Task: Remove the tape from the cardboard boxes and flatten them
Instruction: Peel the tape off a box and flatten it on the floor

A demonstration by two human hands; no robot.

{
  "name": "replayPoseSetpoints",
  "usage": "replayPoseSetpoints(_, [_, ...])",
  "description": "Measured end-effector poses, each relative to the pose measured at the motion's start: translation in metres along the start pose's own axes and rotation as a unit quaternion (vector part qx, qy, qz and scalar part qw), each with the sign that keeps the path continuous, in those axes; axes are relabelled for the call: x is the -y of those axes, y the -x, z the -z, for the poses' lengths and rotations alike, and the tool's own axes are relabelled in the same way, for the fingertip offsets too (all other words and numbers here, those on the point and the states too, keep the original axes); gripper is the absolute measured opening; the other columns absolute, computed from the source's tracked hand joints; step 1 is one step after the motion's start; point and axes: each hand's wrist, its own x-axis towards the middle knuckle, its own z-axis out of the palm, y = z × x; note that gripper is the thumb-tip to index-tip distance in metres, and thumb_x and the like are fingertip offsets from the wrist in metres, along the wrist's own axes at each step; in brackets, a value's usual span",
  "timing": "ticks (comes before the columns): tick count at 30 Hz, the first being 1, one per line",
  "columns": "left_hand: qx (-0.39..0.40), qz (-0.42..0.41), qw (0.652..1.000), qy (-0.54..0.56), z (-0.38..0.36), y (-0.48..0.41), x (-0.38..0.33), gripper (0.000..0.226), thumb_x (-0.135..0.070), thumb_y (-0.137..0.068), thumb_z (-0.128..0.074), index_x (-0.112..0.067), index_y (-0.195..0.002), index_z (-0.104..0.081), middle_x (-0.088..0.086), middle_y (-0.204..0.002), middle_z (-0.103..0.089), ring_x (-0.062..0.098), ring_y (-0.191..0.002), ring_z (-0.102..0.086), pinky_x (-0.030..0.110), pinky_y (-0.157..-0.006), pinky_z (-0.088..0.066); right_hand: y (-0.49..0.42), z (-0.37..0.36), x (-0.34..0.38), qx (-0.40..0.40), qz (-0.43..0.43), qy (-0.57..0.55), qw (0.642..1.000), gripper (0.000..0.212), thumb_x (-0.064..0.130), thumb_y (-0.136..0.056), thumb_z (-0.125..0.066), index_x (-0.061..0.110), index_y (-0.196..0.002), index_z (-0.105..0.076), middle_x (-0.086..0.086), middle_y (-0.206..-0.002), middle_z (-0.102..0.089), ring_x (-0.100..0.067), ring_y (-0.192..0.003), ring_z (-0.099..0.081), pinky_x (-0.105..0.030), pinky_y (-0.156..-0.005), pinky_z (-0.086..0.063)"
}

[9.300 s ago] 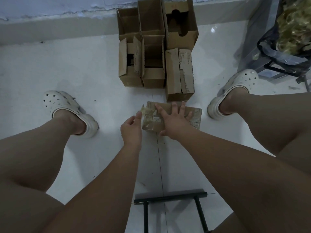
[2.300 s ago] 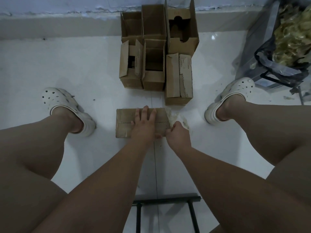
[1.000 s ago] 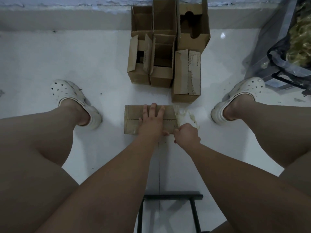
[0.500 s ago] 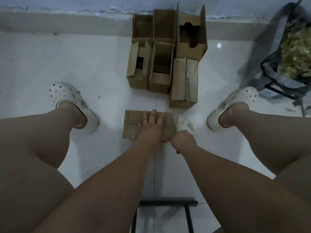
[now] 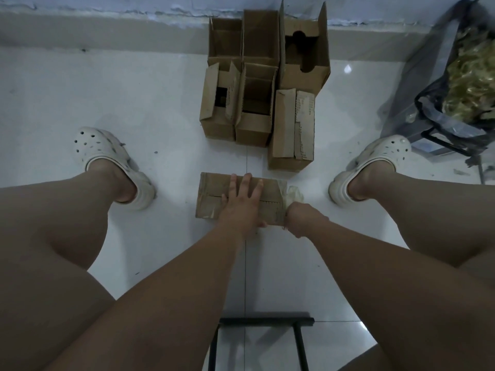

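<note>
Seven cardboard cartons sat on the white floor (image 5: 134,97). The box (image 5: 211,188) being worked lay on its side between the person's feet, nearer than the six open boxes (image 5: 255,108), which stood clustered toward the far wall. The left hand (image 5: 242,202) lay flat on top of it, fingers straight and spread, pressing it down. The right hand (image 5: 302,219) was at the box's near right corner, curled closed on the tape (image 5: 294,192), a pale crumpled strip that ran from the box's right end into the fist. The fingertips themselves were hidden under the hand. The step in hand looked like peeling the tape off that end, with the strip partly lifted but not yet free. The next move would likely call for a steady pull away to the right while the flat hand kept the box from sliding. After that, the flaps would need opening before the box could be pressed flat. The thin strip could tear and leave a piece stuck. None of the boxes in view looked flattened, so most of the job seemed left to do.
</note>
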Motion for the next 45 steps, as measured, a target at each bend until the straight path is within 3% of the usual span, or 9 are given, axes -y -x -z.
replayPoseSetpoints(6, [-0.004, 0.002, 1.0, -0.004, 0.0, 0.002, 0.0, 0.099, -0.04, -0.079, -0.071, -0.027, -0.151, -0.004, 0.001, -0.156, 0.012, 0.032, -0.142, 0.019, 0.058, -0.112, -0.011, -0.007, -0.014, -0.002, -0.112, -0.047, -0.176, 0.977, 0.019, 0.003, -0.089, -0.061, 0.0, -0.108, -0.061, -0.015, -0.106, -0.064, -0.029, -0.097, -0.064, -0.029, -0.074, -0.049])
replayPoseSetpoints(10, [-0.006, 0.004, 1.0, -0.012, -0.002, -0.001, 0.002, 0.101, -0.042, -0.079, -0.071, -0.027, -0.151, -0.002, 0.0, -0.156, 0.012, 0.033, -0.142, 0.019, 0.058, -0.112, -0.012, -0.01, -0.013, -0.007, -0.07, -0.065, -0.428, 0.899, 0.026, -0.003, -0.094, -0.05, -0.005, -0.118, -0.061, -0.013, -0.093, -0.059, -0.018, -0.065, -0.057, -0.017, -0.052, -0.054])
replayPoseSetpoints(13, [-0.015, 0.0, 1.0, -0.014, -0.005, -0.002, 0.004, 0.102, -0.043, -0.078, -0.071, -0.026, -0.151, -0.002, 0.001, -0.156, 0.011, 0.034, -0.142, 0.018, 0.059, -0.111, -0.014, -0.006, -0.014, -0.012, -0.049, -0.061, -0.495, 0.865, 0.02, -0.007, -0.091, -0.055, -0.005, -0.108, -0.066, -0.022, -0.103, -0.066, -0.029, -0.077, -0.067, -0.033, -0.069, -0.061])
replayPoseSetpoints(19, [-0.028, 0.003, 1.0, -0.011, 0.0, -0.006, 0.005, 0.099, -0.043, -0.078, -0.071, -0.025, -0.151, -0.006, 0.002, -0.156, 0.009, 0.034, -0.143, 0.015, 0.059, -0.112, -0.015, 0.0, -0.015, -0.025, 0.117, -0.061, -0.736, 0.664, 0.039, -0.013, -0.089, -0.043, 0.013, -0.108, -0.064, -0.013, -0.112, -0.058, -0.032, -0.093, -0.061, -0.04, -0.071, -0.054])
replayPoseSetpoints(24, [-0.03, 0.001, 0.999, -0.012, 0.001, -0.006, 0.003, 0.099, -0.043, -0.078, -0.071, -0.025, -0.151, -0.005, 0.002, -0.156, 0.009, 0.034, -0.143, 0.015, 0.058, -0.112, -0.013, 0.004, -0.025, -0.02, 0.117, -0.106, -0.677, 0.718, 0.01, 0.006, -0.094, -0.057, 0.007, -0.102, -0.064, -0.012, -0.105, -0.059, -0.029, -0.091, -0.062, -0.04, -0.073, -0.052])
replayPoseSetpoints(31, [-0.05, -0.001, 0.999, -0.014, -0.002, -0.008, 0.005, 0.101, -0.046, -0.076, -0.072, -0.025, -0.151, -0.008, 0.002, -0.157, 0.006, 0.034, -0.143, 0.013, 0.058, -0.112, -0.017, 0.004, -0.035, -0.014, 0.076, -0.12, -0.786, 0.601, 0.009, 0.009, -0.094, -0.062, 0.0, -0.092, -0.062, -0.016, -0.092, -0.068, -0.021, -0.077, -0.068, -0.032, -0.061, -0.056])
replayPoseSetpoints(33, [-0.054, -0.003, 0.998, -0.014, -0.001, -0.009, 0.004, 0.101, -0.046, -0.076, -0.072, -0.025, -0.151, -0.008, 0.003, -0.157, 0.005, 0.034, -0.143, 0.013, 0.058, -0.111, -0.017, 0.003, -0.037, -0.015, 0.077, -0.136, -0.794, 0.588, 0.013, 0.013, -0.093, -0.065, 0.001, -0.09, -0.064, -0.014, -0.088, -0.068, -0.019, -0.076, -0.068, -0.03, -0.053, -0.057])
replayPoseSetpoints(38, [-0.05, 0.002, 0.999, -0.011, -0.001, -0.008, 0.005, 0.101, -0.045, -0.076, -0.072, -0.025, -0.151, -0.007, 0.002, -0.157, 0.006, 0.033, -0.143, 0.013, 0.057, -0.112, -0.015, -0.004, -0.031, -0.013, 0.079, -0.177, -0.766, 0.613, 0.015, 0.017, -0.094, -0.064, 0.006, -0.084, -0.063, -0.006, -0.076, -0.057, -0.017, -0.065, -0.055, -0.024, -0.053, -0.05])
replayPoseSetpoints(45, [-0.047, 0.002, 0.999, -0.016, 0.0, -0.009, 0.003, 0.1, -0.045, -0.076, -0.072, -0.026, -0.15, -0.008, 0.002, -0.156, 0.005, 0.034, -0.143, 0.014, 0.057, -0.113, -0.015, -0.015, -0.025, -0.005, -0.022, -0.178, -0.662, 0.727, 0.028, 0.009, -0.094, -0.057, 0.006, -0.067, -0.058, -0.006, -0.06, -0.052, -0.012, -0.049, -0.043, -0.019, -0.039, -0.032])
